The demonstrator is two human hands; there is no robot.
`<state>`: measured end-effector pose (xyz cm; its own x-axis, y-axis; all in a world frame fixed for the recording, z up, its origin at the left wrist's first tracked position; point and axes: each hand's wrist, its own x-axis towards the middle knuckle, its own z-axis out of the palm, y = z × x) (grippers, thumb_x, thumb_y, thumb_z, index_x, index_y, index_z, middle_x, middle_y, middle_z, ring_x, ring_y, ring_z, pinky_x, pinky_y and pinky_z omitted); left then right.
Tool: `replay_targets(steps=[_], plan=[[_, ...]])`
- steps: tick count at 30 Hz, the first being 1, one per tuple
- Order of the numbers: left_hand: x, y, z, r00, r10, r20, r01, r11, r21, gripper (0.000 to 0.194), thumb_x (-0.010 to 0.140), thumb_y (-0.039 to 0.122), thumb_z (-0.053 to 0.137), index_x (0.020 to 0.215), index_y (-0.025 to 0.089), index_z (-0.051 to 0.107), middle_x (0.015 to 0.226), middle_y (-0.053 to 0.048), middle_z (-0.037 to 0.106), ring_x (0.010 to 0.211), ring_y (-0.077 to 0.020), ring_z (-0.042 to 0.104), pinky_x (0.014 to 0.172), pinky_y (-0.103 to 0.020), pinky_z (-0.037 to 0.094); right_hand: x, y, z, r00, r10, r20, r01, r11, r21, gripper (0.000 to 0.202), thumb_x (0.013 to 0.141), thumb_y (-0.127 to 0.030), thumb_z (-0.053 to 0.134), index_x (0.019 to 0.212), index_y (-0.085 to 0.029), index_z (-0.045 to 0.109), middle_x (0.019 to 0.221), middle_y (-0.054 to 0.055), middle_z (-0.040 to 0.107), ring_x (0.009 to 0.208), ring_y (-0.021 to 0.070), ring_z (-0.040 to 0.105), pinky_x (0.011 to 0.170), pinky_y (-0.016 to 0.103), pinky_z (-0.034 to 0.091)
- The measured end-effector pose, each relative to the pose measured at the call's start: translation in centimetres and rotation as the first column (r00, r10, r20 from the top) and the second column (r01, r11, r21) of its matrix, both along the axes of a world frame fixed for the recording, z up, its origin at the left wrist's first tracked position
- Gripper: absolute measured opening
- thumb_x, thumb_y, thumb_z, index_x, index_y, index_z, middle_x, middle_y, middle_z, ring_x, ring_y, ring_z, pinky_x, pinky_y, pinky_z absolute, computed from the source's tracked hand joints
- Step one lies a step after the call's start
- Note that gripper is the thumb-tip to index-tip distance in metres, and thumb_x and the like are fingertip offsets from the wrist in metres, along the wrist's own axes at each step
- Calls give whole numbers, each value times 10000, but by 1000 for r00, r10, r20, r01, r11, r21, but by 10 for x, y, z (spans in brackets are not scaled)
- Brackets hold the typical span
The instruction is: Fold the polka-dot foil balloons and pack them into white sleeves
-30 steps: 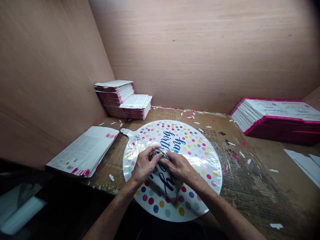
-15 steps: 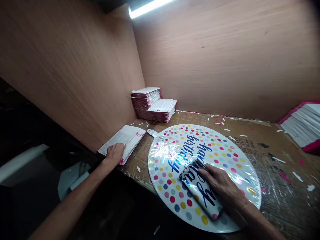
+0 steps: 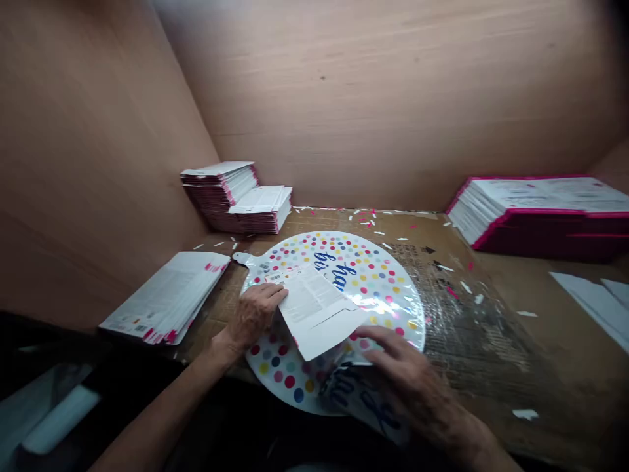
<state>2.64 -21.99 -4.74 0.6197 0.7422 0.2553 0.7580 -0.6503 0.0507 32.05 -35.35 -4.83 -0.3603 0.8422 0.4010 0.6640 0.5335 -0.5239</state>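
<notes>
My left hand point(image 3: 260, 311) grips a white printed envelope point(image 3: 314, 305) by its far left edge, thumb on top. The envelope is tilted over a flat round foil balloon point(image 3: 388, 285) with coloured dots and blue lettering. Its flap end points toward my right hand point(image 3: 403, 367), whose fingers are close to that edge. Under my right hand is a folded foil balloon point(image 3: 363, 400), held low at the table's front edge and blurred by motion. Left of my left hand lies a fanned pile of the same envelopes point(image 3: 167, 292).
Stacked envelopes point(image 3: 219, 196) with pink edges stand in the back left corner. A larger pink-edged stack point(image 3: 540, 210) is at the back right. White sheets point(image 3: 592, 305) lie at the right. Paper scraps litter the cardboard surface point(image 3: 462, 341). Wooden panels point(image 3: 368, 105) close off the back and left.
My left hand has moved right from the pile and now carries one envelope over the round balloon. My right hand has shifted the folded balloon nearer the front edge. The view has turned right.
</notes>
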Motion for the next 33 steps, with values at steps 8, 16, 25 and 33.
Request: replay_targets(steps=[8,16,25,33], plan=[[23,31,-21,992,-122,33,126,981,-147,507,828,-1,387,1228,209,617,1373,-92,580,1335,-230,475,1104,-445,397,-22,-4,-9,978,-2,210,50,973,-225,157,953,-163,427,903,-213,568,860,32,658,742,164,615,651,261,455],[66,-6,-11,990,-144,-1,141,972,-188,263,882,393,586,1045,190,626,1141,-111,635,1138,-275,566,932,-408,510,-21,24,-28,917,-230,327,334,891,-309,212,969,-318,451,801,-219,534,741,12,642,644,164,570,570,277,309],[89,-8,-10,900,-224,-373,171,970,-171,138,827,52,506,821,115,629,806,-127,628,702,-239,606,557,-314,481,-18,50,-15,967,-252,39,255,956,-148,208,973,-309,429,1109,-218,558,1098,71,604,943,194,612,754,292,477],[70,-3,1,935,-156,-319,161,987,-12,263,878,16,358,846,111,601,818,-119,617,718,-238,613,546,-312,457,-29,83,-26,851,-447,274,510,827,-235,306,941,-324,514,1185,-140,535,1160,138,593,1034,239,597,788,301,458]])
